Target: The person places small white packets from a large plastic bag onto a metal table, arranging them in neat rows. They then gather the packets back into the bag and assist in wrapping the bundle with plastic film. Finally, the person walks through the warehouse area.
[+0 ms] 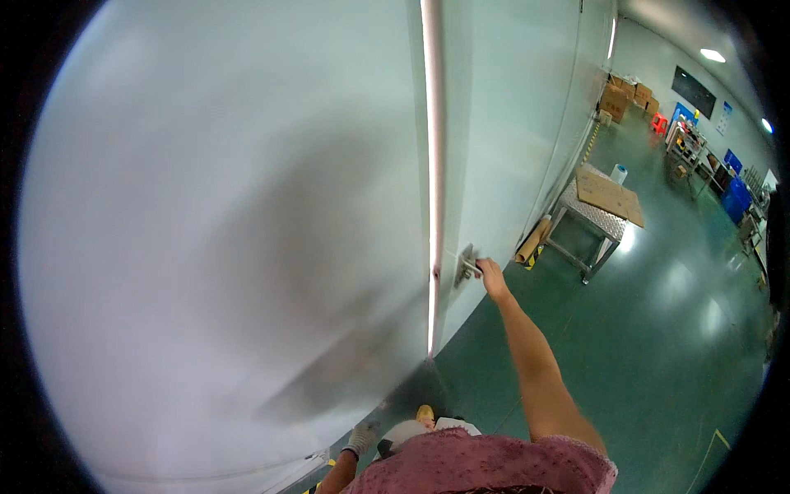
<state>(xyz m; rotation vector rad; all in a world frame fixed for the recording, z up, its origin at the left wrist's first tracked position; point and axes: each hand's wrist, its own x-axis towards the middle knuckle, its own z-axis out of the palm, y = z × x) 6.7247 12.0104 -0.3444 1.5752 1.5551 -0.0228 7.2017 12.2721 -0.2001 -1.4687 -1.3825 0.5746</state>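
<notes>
My bare right hand reaches forward on a stretched arm, its fingers closed around a metal door handle. The handle sits on a pale door. Along the door's left side a bright narrow gap runs from top to bottom, next to a large white panel that fills the left of the view. Low down, my left hand hangs near the panel's foot in a light knitted glove. Its fingers look loosely extended, with no object visible in them, though they appear small.
A metal table with a brown board on it stands to the right of the door. A brown roll lies beside it by the wall. Farther back are cardboard boxes, a red stool and a blue bin.
</notes>
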